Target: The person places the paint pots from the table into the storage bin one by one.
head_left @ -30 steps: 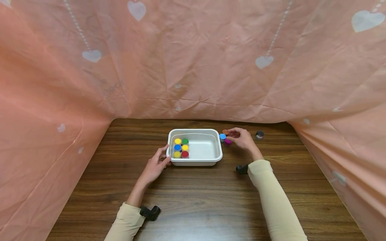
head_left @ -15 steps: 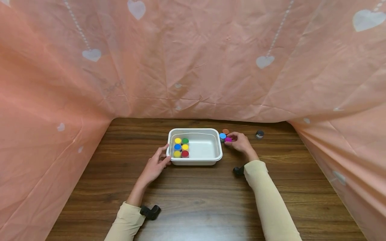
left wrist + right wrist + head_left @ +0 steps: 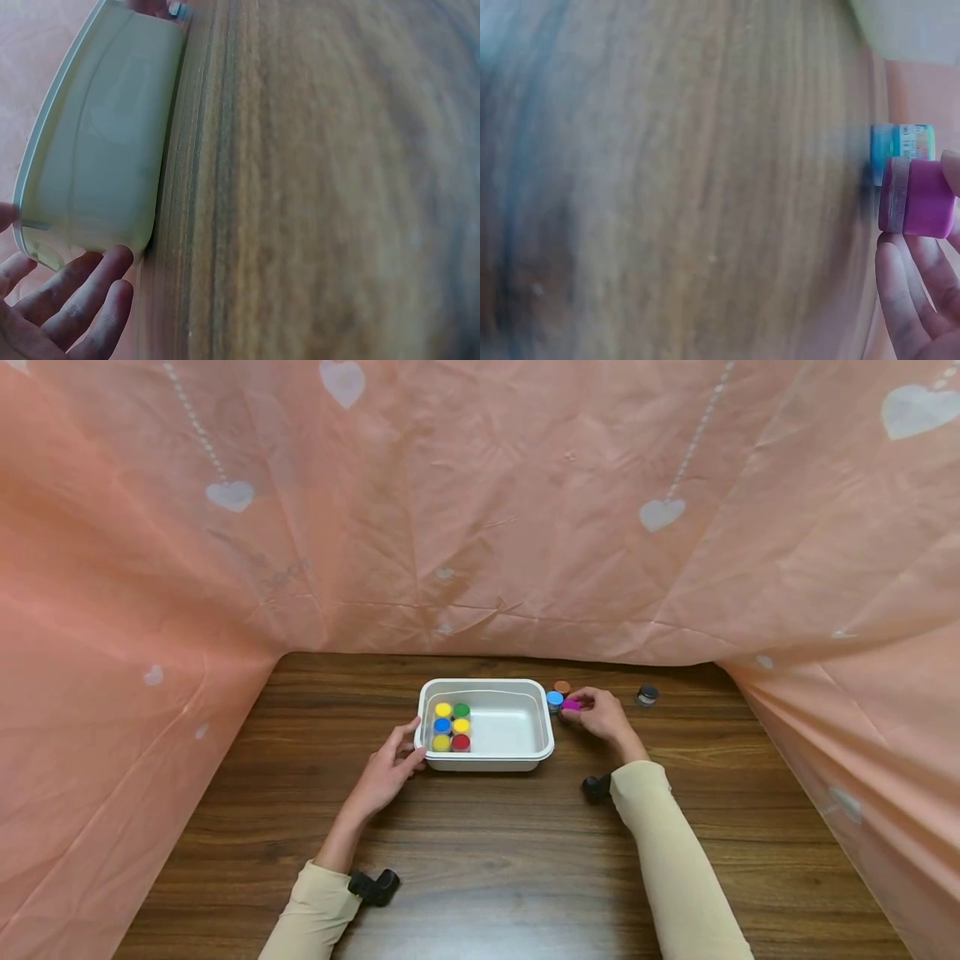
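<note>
Since a second ago, the thumb and fingers of the right hand (image 3: 606, 717) have come together on the magenta jar (image 3: 570, 704), which has shifted slightly away from the person; the white tray (image 3: 512, 733) has stayed put. That hand now pinches the jar by its sides, just off the tray's right end; whether the jar is clear of the surface (image 3: 480, 843) I cannot tell. Next to it, between it and the tray, stands a light-blue jar (image 3: 554, 700); whether the two touch is unclear. An orange-brown jar (image 3: 562, 687) sits just behind these, off the tray's far right corner, and a black-lidded jar (image 3: 647, 696) stands alone, farther right of the tray.

Inside the tray, six jars fill the left part in two columns: yellow (image 3: 443, 710), blue and yellow in one, green (image 3: 461, 711), yellow and red (image 3: 461, 743) in the other.

At the tray's left end the left hand (image 3: 384, 777) rests its fingers against the rim and wall, extended rather than clenched. Beyond the tray hangs a pink cloth (image 3: 480, 560) with white hearts.
</note>
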`<action>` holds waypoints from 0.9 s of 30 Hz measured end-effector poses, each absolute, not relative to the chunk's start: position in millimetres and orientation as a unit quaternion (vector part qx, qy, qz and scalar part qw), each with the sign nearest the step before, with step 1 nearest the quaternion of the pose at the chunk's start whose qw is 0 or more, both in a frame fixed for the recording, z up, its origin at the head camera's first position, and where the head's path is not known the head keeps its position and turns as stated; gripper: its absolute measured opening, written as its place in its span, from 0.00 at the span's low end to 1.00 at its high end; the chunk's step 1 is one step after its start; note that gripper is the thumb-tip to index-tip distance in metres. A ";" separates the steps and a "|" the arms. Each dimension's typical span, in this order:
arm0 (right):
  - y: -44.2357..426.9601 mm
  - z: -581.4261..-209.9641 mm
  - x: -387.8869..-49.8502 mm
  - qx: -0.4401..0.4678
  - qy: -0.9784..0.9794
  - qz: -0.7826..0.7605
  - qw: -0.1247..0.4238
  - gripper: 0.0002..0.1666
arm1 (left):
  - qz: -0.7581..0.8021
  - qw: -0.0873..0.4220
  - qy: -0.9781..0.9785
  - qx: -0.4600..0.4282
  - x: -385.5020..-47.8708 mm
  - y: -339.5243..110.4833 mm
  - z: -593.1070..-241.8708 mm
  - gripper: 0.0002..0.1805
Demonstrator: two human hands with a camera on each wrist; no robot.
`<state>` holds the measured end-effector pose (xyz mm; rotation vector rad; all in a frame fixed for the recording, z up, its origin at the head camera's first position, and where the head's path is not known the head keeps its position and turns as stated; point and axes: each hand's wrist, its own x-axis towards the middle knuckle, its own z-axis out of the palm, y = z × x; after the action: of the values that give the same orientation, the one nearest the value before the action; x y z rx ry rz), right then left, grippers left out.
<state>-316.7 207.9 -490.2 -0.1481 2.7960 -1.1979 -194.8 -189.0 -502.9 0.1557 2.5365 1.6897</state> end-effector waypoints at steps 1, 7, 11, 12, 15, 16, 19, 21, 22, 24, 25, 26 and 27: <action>207.9 -488.7 -316.7 -0.048 0.916 -0.396 0.045 0.23 | 0.552 0.044 0.831 0.051 -194.8 -189.1 -502.6 0.32; 206.1 -476.4 -314.4 -0.049 0.917 -0.395 0.027 0.23 | 0.547 0.047 0.834 0.051 -195.1 -190.7 -503.3 0.31; 203.8 -469.0 -313.4 -0.059 0.915 -0.398 0.021 0.23 | 0.549 0.045 0.833 0.052 -195.0 -191.3 -502.9 0.31; 203.3 -467.2 -313.4 -0.061 0.915 -0.399 0.021 0.23 | 0.549 0.045 0.833 0.052 -194.9 -191.2 -502.6 0.32; 202.1 -461.1 -312.4 -0.066 0.914 -0.399 0.016 0.23 | 0.550 0.045 0.832 0.051 -195.5 -190.3 -502.4 0.31; 201.5 -458.9 -311.8 -0.067 0.914 -0.399 0.014 0.23 | 0.551 0.045 0.832 0.051 -195.4 -190.0 -502.1 0.31; 200.1 -452.0 -308.9 -0.067 0.913 -0.401 0.008 0.24 | 0.552 0.046 0.831 0.051 -195.2 -189.3 -501.5 0.31; 198.5 -448.3 -307.1 -0.068 0.913 -0.403 0.004 0.24 | 0.552 0.048 0.831 0.051 -194.9 -189.3 -501.4 0.31; 197.8 -446.5 -306.2 -0.071 0.912 -0.404 0.002 0.24 | 0.552 0.048 0.831 0.052 -194.7 -189.4 -501.4 0.32; 196.2 -443.7 -304.9 -0.075 0.910 -0.408 -0.001 0.24 | 0.552 0.049 0.831 0.053 -194.7 -189.6 -501.6 0.32; 195.0 -442.4 -304.3 -0.077 0.909 -0.410 -0.004 0.24 | 0.552 0.049 0.831 0.053 -194.7 -189.5 -501.7 0.32; 193.8 -441.2 -303.7 -0.078 0.907 -0.415 -0.005 0.25 | 0.552 0.049 0.830 0.054 -194.8 -189.6 -502.0 0.32; 192.7 -440.0 -303.2 -0.079 0.905 -0.418 -0.005 0.25 | 0.552 0.049 0.831 0.055 -194.8 -189.5 -502.1 0.32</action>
<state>-303.2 192.7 -440.0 -0.2495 2.8532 -1.3163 -194.8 -189.5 -502.1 0.1666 2.5313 1.6814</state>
